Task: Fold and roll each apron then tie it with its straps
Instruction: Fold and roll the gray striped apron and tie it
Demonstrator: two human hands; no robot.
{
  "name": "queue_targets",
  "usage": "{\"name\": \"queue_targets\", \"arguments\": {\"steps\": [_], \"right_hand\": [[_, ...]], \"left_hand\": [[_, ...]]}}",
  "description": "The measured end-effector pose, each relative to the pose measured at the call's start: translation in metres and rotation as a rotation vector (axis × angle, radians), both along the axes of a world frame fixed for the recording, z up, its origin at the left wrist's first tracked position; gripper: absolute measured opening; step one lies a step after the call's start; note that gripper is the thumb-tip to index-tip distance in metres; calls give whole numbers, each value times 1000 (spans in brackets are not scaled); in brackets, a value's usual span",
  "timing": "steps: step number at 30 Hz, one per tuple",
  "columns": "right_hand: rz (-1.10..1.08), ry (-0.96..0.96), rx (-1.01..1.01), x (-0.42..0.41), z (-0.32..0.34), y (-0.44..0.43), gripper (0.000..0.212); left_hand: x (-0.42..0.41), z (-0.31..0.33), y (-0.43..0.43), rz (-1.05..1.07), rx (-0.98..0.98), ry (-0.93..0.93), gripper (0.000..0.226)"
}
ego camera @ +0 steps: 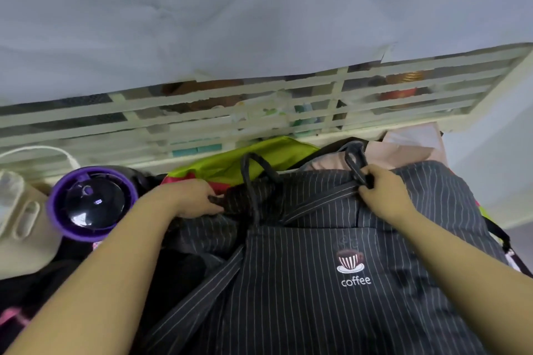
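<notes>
Lower edge of pinstriped apron cut off at 6 o'clock; left fingertips buried in cloth. The apron is black, with a coffee-cup emblem, and lies rumpled at centre. Left hand grips a bunched fold at 10 o'clock. Right hand pinches the strap loop at 1 o'clock.

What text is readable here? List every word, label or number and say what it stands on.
"coffee": white letters on the striped apron, beneath its cup emblem.
Small pale mark on the purple-rimmed lid: too blurred to read.
Nothing else legible.
</notes>
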State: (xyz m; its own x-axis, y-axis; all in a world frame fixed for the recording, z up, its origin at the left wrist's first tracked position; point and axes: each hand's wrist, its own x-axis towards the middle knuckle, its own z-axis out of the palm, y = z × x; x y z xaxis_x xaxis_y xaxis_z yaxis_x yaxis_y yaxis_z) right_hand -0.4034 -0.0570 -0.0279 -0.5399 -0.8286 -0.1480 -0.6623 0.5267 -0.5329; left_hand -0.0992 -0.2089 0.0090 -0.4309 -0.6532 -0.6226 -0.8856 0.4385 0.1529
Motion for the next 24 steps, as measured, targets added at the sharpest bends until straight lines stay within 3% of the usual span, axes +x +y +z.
{"name": "queue_targets", "arguments": {"steps": [3, 6, 9, 10, 12, 15, 17, 21, 24], "right_hand": [[-30, -69, -179, 1, 3, 2, 17], [-82, -85, -245, 3, 4, -1, 15], [-65, -81, -239, 3, 4, 1, 12], [-54, -74, -227, 3, 4, 3, 11], [-29, -53, -204, 4, 3, 7, 10], [3, -41, -191, 8, 1, 11, 12], [-20, 2, -182, 12, 1, 11, 20], [-119, 138, -159, 21, -2, 14, 51], [-200, -61, -180, 22, -5, 17, 50]], "left_hand": [[14, 24, -19, 85, -341, -84, 37], [-1, 16, -11, 69, -828, 34, 25], [-15, -6, 12, -30, -1041, 249, 24], [-16, -12, 20, -20, -999, 316, 21], [-16, -22, 35, 113, -729, 368, 14], [-14, -36, 44, 254, -236, 129, 43], [-15, -35, 47, 335, -15, 73, 68], [-20, -40, 53, 427, 83, 121, 85], [-32, -50, 61, 492, 85, 338, 87]]}}
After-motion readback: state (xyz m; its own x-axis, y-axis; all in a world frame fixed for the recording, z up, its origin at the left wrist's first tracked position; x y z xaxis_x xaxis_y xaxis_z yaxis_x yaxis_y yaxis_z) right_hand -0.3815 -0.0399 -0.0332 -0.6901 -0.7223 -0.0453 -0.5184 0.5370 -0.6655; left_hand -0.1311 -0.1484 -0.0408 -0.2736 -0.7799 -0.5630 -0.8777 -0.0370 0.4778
